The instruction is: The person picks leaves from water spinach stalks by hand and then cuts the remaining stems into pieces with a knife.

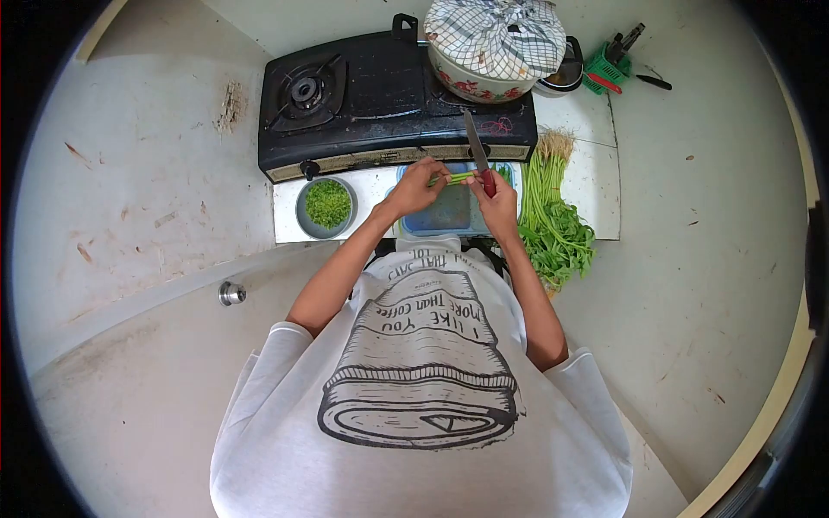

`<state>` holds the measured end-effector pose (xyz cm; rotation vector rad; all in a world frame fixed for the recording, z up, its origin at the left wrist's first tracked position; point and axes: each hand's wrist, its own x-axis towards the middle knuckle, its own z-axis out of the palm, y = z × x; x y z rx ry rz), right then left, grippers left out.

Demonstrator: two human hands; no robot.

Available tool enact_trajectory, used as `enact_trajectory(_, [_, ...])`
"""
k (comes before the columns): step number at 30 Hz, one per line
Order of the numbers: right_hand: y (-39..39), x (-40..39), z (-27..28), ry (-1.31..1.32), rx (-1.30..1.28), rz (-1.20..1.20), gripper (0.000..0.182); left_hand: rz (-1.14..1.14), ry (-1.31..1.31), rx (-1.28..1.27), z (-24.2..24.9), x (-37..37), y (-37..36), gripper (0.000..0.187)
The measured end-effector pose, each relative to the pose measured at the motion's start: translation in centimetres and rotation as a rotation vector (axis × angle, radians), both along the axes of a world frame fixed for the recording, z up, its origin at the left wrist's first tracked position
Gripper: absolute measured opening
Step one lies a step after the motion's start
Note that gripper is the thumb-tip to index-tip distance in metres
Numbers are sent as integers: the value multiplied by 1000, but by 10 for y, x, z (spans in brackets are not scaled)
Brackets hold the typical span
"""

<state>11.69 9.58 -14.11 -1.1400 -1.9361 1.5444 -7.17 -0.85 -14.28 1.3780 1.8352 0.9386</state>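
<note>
My left hand [420, 186] is closed on one end of a few green stems [460, 178], above a blue cutting board or tray [439, 216]. At the other end of the stems, my right hand [496, 204] grips a knife [477, 142] by its red handle, and its fingertips touch the stems. The blade points up and away, toward the stove. Some cut greens lie at the tray's far right, partly hidden by the right hand. To the left stands a grey bowl [300, 210] of chopped greens [328, 203].
A leafy bunch of greens with roots [546, 194] lies right of the tray. Behind is a black two-burner stove [380, 95], bearing a cloth-wrapped flowered pot [484, 82]. A green basket of utensils [602, 65] stands at the back right, beside a smaller pot [566, 76].
</note>
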Motion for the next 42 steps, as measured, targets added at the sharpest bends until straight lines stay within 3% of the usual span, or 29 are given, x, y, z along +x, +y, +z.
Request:
enact_trajectory(7, [4,-4,-9,94,-46,10,26,-43,54,75,-2,-3,-6,22])
enact_trajectory(13, [19,1,-16,122,-150,-6,23,-89,-1054,-380,-12,-42,-28,32])
enact_trajectory(20, [25,6,-29,132,-158,43,24,-20,-1285,-411,-41,-55,-51,34])
enact_trajectory(23, [26,8,-37,124,-146,53,25,-59,-1145,-400,-47,-53,-52,29])
enact_trajectory(26, [26,12,-38,53,-137,78,23,-149,-764,-369,-48,-47,-51,26])
enact_trajectory(29, [26,20,-61,-30,-44,152,23,-102,-320,-207,-82,-38,-55,24])
enact_trajectory(30, [24,21,-67,-55,2,182,23,-48,-176,-330,-72,-33,-51,22])
enact_trajectory(37, [6,35,-102,-151,107,172,25,31,-76,-208,-102,-8,-59,12])
enact_trajectory(40, [8,38,-112,-232,165,202,26,5,214,175,-120,-2,-65,9])
enact_trajectory(42, [7,36,-119,-237,231,202,28,-3,195,102,-129,-1,-67,11])
